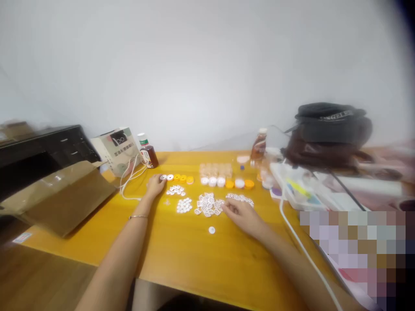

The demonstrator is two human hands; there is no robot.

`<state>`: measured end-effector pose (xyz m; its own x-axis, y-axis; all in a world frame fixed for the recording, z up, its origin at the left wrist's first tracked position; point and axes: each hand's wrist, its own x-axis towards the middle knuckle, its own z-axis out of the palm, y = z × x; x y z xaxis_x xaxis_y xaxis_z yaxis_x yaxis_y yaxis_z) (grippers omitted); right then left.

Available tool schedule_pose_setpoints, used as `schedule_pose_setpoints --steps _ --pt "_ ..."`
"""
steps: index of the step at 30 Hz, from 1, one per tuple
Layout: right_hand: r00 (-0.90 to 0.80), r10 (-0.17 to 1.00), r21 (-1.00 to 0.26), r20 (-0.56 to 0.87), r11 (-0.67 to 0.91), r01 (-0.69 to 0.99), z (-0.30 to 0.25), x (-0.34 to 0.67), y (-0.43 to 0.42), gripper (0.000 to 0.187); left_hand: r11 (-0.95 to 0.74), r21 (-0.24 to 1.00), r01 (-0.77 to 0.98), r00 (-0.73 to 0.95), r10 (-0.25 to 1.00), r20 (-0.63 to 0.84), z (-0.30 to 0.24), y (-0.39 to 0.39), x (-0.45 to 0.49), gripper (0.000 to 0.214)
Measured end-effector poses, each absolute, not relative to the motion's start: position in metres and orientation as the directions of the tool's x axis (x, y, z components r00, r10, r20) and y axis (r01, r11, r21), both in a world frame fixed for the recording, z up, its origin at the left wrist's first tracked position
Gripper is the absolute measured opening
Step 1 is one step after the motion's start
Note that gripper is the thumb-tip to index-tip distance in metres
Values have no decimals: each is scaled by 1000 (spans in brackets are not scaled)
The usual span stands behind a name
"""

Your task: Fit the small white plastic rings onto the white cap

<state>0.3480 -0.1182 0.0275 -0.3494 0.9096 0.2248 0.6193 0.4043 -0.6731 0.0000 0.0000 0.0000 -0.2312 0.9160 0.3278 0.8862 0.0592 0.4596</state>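
My left hand [156, 185] is at the left end of a row of round caps, its fingers closed at a white round cap [163, 177]. Beside that are another white cap [170, 177] and several yellow caps [183, 178]. My right hand [239, 212] has bent fingers drawn together at the right edge of a pile of white openwork discs [207, 205]; anything pinched there is too small to make out. Small white pieces lie in two heaps [175, 190] [184, 205] between the hands. One single white disc [212, 230] lies nearer to me.
Behind the pile stand white and orange caps [221, 182] and pale clear containers [215, 169]. Brown bottles [149, 156] [258, 147] stand at both sides. A cardboard box [58, 194] is left; a black bag [327, 134], plastic tray [292, 190] and white cable [301, 242] are right.
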Motion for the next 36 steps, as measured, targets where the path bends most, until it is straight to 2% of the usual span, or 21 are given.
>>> schedule_pose_setpoints --steps 8,11,12,13,14,15,18,20,25,31,36 --pt "-355 907 -688 226 407 601 23 350 -116 27 -49 534 844 -219 877 428 20 -15 16 35" --pt "-341 913 -681 226 398 615 25 351 -116 27 -152 540 828 -126 887 444 38 -38 45 31" --pt "-337 914 -678 224 395 620 26 351 -116 27 -217 543 811 -46 903 428 44 -49 57 30" --pt "-334 916 -677 223 392 623 26 351 -116 27 -348 560 752 141 915 378 50 -60 70 30" --pt "-331 918 -677 220 388 625 27 351 -116 27 -462 571 679 348 887 304 55 -72 83 31" --pt "-328 919 -678 218 384 627 27 352 -116 27 -541 578 611 485 833 267 60 -84 94 30" --pt "-326 920 -681 216 381 626 28 352 -115 28 -645 603 469 723 673 156 67 -110 119 33" --pt "-327 918 -681 225 388 621 28 351 -115 28 -656 631 413 803 590 87 66 -118 126 34" --pt "-339 911 -675 234 403 618 29 350 -117 24 -656 655 376 849 527 40 60 -118 131 31" --pt "-354 908 -671 222 406 621 28 351 -117 24 -690 579 433 846 533 2 49 -116 136 28" --pt "-368 906 -669 210 408 621 29 350 -118 23 -684 565 461 825 565 11 47 -115 135 42"
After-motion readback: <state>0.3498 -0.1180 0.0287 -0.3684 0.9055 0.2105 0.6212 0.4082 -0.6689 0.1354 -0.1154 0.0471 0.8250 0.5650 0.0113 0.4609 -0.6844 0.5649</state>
